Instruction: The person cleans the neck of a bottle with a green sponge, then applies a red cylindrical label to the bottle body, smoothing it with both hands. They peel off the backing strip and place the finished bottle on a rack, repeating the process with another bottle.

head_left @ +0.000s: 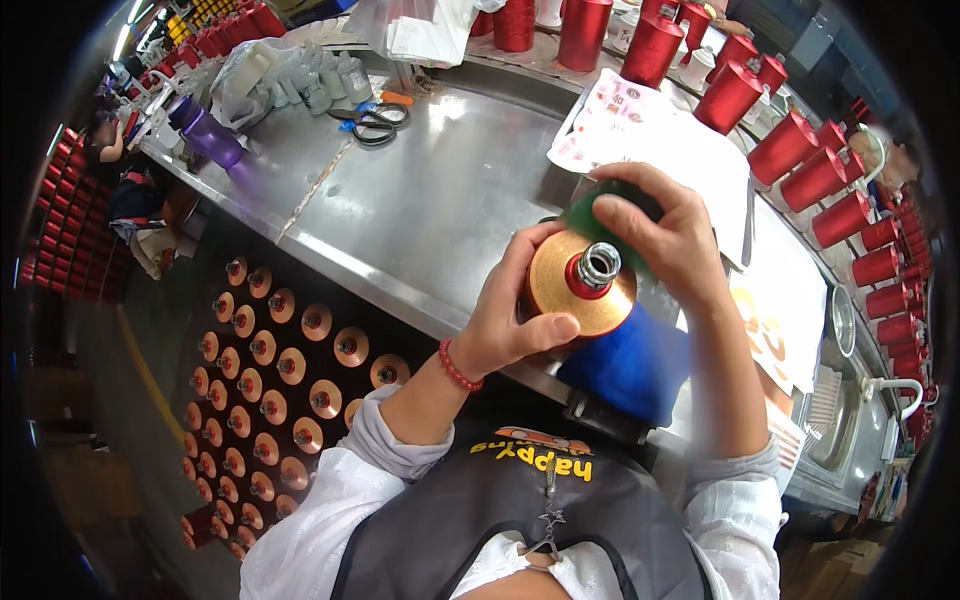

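My left hand [510, 315] is wrapped round a bottle with a gold shoulder [556, 287], a red collar and a bare threaded neck that faces up towards me. A bead bracelet circles that wrist. Close above the bottle's far right side, my right hand [668, 230] is curled round a dark green item [592, 208], blurred by motion; it looks like a soft pad or cloth. Whether it touches the bottle I cannot tell. Below the bottle lies a bright blue cloth [630, 362], partly hidden by the bottle.
Black-handled scissors [378, 124] lie on the metal table [420, 200], with a purple bottle [205, 135] at its left. Several gold-topped bottles [265, 347] stand low on my left. Red bottles [730, 97] line the curved belt behind. Printed sheets [625, 115] lie to the right.
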The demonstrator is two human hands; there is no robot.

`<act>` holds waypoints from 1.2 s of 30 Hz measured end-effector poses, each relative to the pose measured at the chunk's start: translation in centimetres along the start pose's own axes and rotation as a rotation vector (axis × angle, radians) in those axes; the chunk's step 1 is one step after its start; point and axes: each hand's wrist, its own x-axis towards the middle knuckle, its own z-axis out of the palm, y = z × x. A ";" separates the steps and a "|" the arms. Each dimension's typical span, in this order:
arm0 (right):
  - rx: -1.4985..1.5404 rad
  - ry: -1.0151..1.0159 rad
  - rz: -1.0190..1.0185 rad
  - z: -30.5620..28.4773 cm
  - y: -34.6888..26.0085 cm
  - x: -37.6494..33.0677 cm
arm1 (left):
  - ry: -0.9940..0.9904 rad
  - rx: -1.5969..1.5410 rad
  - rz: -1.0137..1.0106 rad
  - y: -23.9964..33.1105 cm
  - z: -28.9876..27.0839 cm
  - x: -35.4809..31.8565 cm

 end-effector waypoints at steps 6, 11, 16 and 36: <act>-0.007 -0.040 -0.069 0.9 -0.2 2.0 | -0.070 0.015 -0.054 1.7 -2.2 1.5; 0.194 -0.040 0.021 0.3 0.2 1.2 | -0.041 0.089 0.003 0.7 -3.1 1.1; -0.082 0.013 -0.014 -0.2 1.0 2.4 | 0.061 0.233 0.112 0.2 -1.6 1.5; -0.161 -0.558 -0.165 2.0 1.8 13.8 | -0.105 -0.044 0.034 -1.3 -5.4 6.4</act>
